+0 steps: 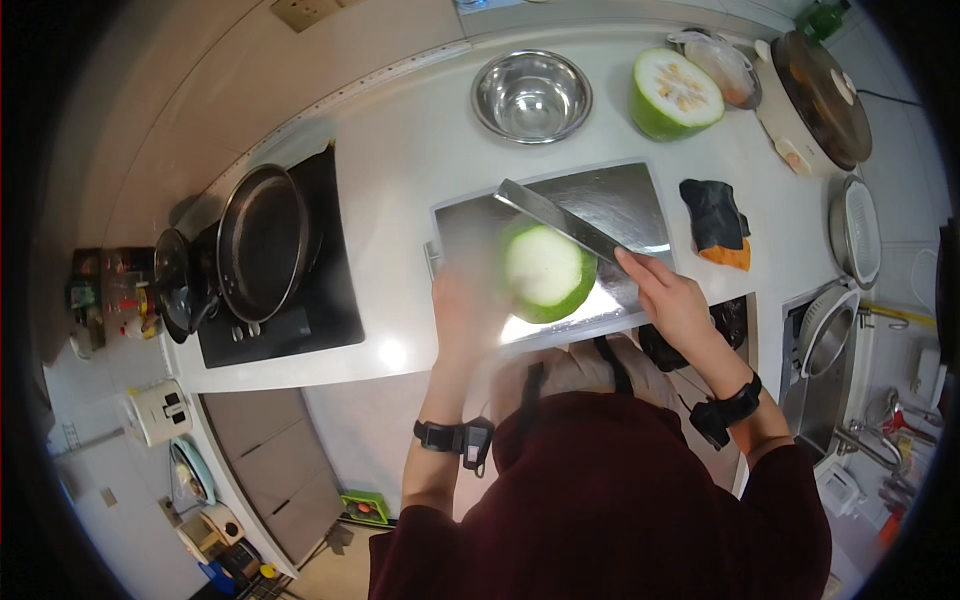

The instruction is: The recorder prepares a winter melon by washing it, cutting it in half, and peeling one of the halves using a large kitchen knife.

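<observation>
A piece of winter melon (546, 276) with green rind and a white cut face lies on a shiny metal-faced cutting board (628, 196). My right hand (667, 296) grips the handle of a broad kitchen knife (559, 219). Its blade slants to the upper left, over the far edge of the melon; whether it touches the rind I cannot tell. At the melon's left side is my left hand (465, 311), its fingers lost in a hazy blur, so its grip and contact are unclear. Another winter melon half (677, 91) shows its seeds farther back.
A steel bowl (532, 96) stands behind the board. To the right lie a dark-and-orange cloth-like item (716, 223) and a lidded electric pot (817, 105). A frying pan (262, 244) sits on the black cooktop (330, 300) at left. A sink (814, 405) is at right.
</observation>
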`<state>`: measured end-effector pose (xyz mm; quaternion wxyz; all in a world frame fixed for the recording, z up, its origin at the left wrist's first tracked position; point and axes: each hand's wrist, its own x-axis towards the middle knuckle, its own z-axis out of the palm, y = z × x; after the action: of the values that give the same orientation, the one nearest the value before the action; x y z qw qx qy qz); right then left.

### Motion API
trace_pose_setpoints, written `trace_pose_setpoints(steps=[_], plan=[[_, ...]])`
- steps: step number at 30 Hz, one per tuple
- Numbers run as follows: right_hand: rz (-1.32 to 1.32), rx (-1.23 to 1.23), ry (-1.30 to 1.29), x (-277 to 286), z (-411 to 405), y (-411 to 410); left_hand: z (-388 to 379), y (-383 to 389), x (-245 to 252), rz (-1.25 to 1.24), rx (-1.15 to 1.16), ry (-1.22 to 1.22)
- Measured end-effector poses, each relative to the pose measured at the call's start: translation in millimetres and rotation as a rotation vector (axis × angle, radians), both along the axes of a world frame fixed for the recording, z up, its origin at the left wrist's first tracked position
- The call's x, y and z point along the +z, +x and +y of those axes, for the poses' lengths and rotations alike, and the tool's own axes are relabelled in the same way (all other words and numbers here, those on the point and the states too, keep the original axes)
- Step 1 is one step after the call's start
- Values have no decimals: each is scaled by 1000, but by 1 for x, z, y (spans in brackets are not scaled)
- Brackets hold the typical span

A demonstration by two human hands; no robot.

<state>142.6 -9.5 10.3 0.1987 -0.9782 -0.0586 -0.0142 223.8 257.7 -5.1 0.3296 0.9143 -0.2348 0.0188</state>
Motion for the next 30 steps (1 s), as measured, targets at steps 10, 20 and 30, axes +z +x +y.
trace_pose_setpoints(steps=[10, 20, 30], plan=[[-70, 57, -25, 2, 5, -29, -58, 18, -46, -270, -151, -156], [-47, 75, -16, 21, 12, -40, -54, 14, -65, -135, -61, -88], [84, 42, -102, 42, 35, -30, -49, 18, -73, -19, -136, -30]])
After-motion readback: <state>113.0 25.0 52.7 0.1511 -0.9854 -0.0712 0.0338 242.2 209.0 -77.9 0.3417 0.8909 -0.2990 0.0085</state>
